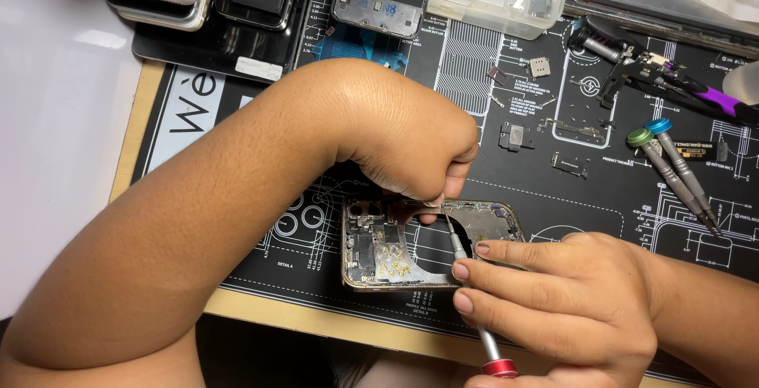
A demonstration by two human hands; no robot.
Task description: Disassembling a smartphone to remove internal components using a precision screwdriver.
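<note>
Right hand (577, 309) pinching a red-capped precision screwdriver (473, 293), shaft angled up-left into the gutted phone frame (431, 242) mid-mat, left hand (411, 139) curled just above, probably pressing a bracket there.

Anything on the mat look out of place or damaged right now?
Nothing looks broken. The opened phone frame lies slightly askew on the black work mat, with small gold screws loose inside it. Tiny removed parts sit scattered above, which suits a teardown.
</note>
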